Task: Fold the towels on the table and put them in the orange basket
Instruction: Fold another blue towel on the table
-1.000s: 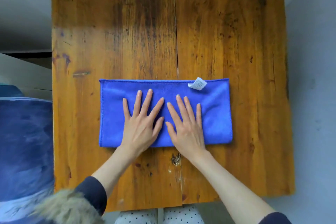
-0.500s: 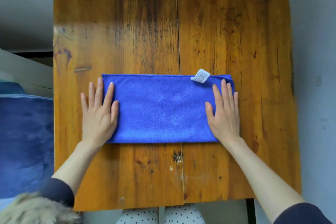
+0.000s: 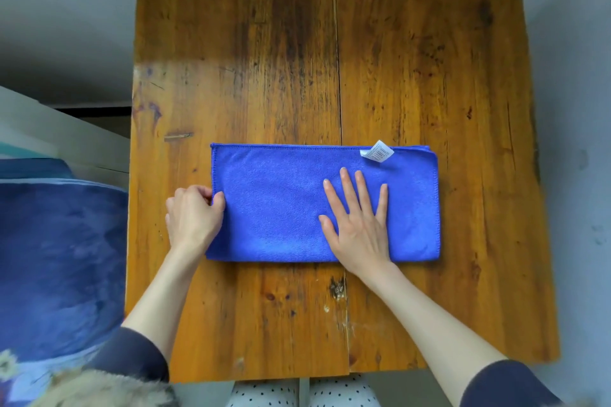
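My left hand [image 3: 193,216] pinches the fuzzy blue towel's [image 3: 281,205] short stitched edge; my right hand [image 3: 358,225] presses flat, fingers spread, on the folded rectangle atop the worn wooden table [image 3: 413,76].

One printed tag, nothing on it legible

A small white tag [image 3: 377,151] sits at the upper right edge of the blue towel [image 3: 274,205], right of centre in the frame; it carries a row of dark vertical bars (it looks like a barcode) and faint marks beside them, all too small and blurred to read as letters or digits. No other writing, brand, number or sign shows on the towel or the wooden bench [image 3: 413,59].
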The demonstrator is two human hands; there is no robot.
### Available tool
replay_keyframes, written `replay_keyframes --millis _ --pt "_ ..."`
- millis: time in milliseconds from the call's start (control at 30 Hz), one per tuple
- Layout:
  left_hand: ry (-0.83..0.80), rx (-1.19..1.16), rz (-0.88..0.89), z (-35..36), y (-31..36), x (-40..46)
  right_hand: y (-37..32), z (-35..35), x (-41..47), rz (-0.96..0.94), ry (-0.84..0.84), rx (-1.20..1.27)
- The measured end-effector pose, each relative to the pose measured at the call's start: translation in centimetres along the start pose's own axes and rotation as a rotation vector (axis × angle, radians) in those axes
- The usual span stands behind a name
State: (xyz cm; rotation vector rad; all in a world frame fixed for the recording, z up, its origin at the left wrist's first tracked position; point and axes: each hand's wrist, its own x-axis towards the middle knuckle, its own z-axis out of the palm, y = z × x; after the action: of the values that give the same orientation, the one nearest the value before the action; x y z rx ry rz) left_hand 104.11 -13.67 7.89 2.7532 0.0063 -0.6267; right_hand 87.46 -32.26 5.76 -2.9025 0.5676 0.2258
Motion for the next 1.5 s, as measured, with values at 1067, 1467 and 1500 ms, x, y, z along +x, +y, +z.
replay_keyframes --millis 1067,1467,1500 --pt "-0.337 -0.614 0.195 -2.4 18.6 -5.6 7.9 -5.7 -0.9 0.396 0.055 0.855" --pt "-0.344 -0.424 0.198 6.2 24.3 -7.1 11.2 -5.1 -2.0 0.571 0.087 1.105" --pt "-0.332 -0.419 0.214 6.6 24.7 -7.4 11.4 -5.1 -2.0 0.586 0.083 1.123"
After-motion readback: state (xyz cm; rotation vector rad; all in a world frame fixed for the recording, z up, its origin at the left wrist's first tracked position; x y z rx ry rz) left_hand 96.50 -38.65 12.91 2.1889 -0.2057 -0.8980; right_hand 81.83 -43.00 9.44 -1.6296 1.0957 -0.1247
